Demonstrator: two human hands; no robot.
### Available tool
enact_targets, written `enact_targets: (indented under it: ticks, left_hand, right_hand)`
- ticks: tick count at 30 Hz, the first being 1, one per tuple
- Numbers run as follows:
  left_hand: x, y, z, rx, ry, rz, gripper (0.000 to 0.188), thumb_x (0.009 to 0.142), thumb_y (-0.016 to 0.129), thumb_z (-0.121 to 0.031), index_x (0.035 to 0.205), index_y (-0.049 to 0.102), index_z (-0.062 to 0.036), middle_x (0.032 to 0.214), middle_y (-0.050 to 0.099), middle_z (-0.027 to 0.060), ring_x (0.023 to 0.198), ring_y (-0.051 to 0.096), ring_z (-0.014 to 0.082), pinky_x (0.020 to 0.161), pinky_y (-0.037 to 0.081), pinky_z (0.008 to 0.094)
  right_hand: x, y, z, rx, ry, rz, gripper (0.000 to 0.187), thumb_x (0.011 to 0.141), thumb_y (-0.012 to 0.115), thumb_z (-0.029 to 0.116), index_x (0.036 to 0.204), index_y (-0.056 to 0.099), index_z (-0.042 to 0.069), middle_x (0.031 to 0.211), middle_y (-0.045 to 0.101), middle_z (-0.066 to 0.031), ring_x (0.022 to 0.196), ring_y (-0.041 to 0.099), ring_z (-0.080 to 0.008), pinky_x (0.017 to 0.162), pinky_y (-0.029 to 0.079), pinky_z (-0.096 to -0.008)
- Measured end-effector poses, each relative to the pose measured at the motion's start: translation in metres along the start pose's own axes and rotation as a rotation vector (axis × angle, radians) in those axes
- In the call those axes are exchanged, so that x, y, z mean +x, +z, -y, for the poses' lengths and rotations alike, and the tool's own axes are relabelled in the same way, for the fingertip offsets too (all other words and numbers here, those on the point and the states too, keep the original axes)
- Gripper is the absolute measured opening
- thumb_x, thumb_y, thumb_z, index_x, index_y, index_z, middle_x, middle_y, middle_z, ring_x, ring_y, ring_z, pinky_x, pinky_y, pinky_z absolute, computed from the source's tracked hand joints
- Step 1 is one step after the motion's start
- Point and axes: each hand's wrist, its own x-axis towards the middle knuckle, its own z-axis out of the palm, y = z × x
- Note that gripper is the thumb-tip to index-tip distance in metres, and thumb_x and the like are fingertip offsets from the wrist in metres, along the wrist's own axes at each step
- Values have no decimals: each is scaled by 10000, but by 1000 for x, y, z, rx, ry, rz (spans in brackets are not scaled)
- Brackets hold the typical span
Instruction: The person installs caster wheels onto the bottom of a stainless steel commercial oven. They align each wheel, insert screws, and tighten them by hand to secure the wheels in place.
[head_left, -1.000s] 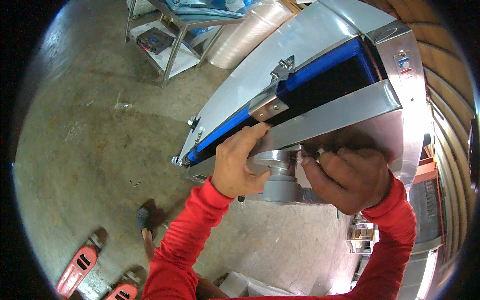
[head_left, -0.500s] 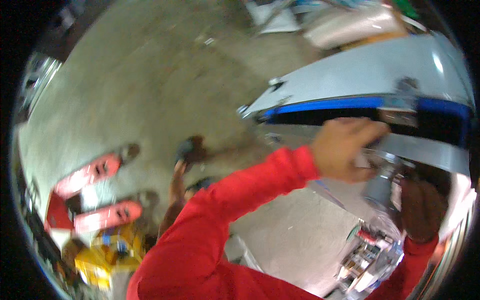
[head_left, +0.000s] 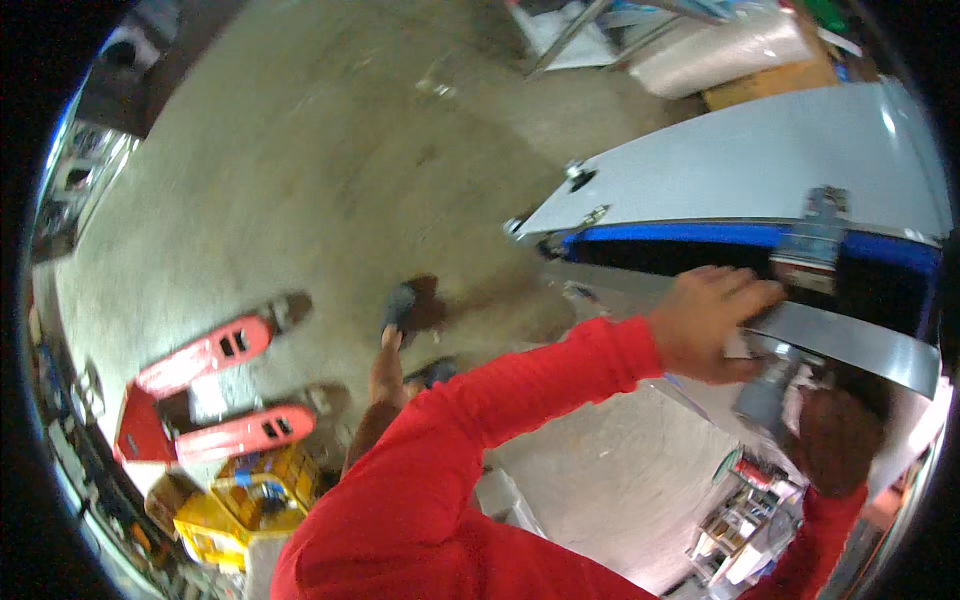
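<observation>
At the right, my left hand [head_left: 708, 322] is closed round the left end of a shiny metal strip [head_left: 850, 345], its fingers above and its thumb below. Just below the strip, in shadow, my right hand [head_left: 842, 440] is closed at a grey cylindrical tool [head_left: 762, 398] with a bright metal end pointing up to the strip. The tool's kind is unclear, and the right fingers are partly hidden in the dark. A metal latch [head_left: 815, 245] sits behind the strip, on a pale grey panel [head_left: 720, 165] with a blue edge.
Red pallet-truck forks [head_left: 205, 358] lie at the left, beside yellow crates [head_left: 250, 510]. A bubble-wrap roll [head_left: 725, 55] lies at the back right. A small cluttered shelf [head_left: 740, 520] stands low at the right. My foot [head_left: 398, 305] is on the concrete floor.
The whole view has shifted slightly, so the scene sits a little further right and lower. Both hands keep their places at the metal strip and the tool.
</observation>
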Motion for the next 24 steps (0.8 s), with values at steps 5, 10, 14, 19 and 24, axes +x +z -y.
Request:
enact_targets:
  ticks: [5, 10, 14, 19, 24]
  left_hand:
    - [-2, -14, -9, -1, -158, 178, 798, 640, 817, -287, 1338, 507, -58, 1206, 598, 186, 1099, 576, 398, 938, 470, 473]
    - [-11, -56, -18, 58, -337, 487, 810, 696, 827, -277, 1372, 476, -3, 1222, 605, 206, 1140, 579, 377, 983, 463, 443]
    - [-46, -122, -3, 72, -401, 547, 864, 740, 848, -342, 1393, 434, 42, 1271, 583, 226, 1200, 564, 354, 1010, 458, 416]
    - [-84, -209, -1, 249, -850, 750, 854, 767, 837, -369, 1402, 433, 35, 1326, 553, 230, 1182, 592, 313, 993, 481, 424]
    - [-50, -194, -29, 275, -843, 927, 791, 798, 808, -353, 1398, 448, 14, 1324, 560, 212, 1133, 616, 319, 939, 509, 433]
  right_hand:
    - [14, -18, 7, 175, -66, -251, 190, 832, 736, 289, 820, 612, 146, 770, 582, -10, 682, 613, -169, 542, 466, -330]
    - [40, -49, 21, 172, 26, -499, 95, 776, 680, 237, 823, 612, 192, 853, 591, -7, 742, 639, -148, 570, 534, -324]
    - [32, -80, 18, 229, 88, -543, 118, 726, 672, 230, 825, 621, 193, 828, 579, -7, 680, 609, -155, 538, 535, -321]
    - [-39, -108, -59, 14, 425, -645, 113, 775, 677, 235, 854, 669, 155, 736, 560, -5, 600, 580, -173, 537, 537, -340]
    - [-89, -78, -199, 308, 1164, -518, 378, 844, 674, 303, 1128, 645, 54, 981, 666, -185, 895, 649, -401, 814, 521, -470]
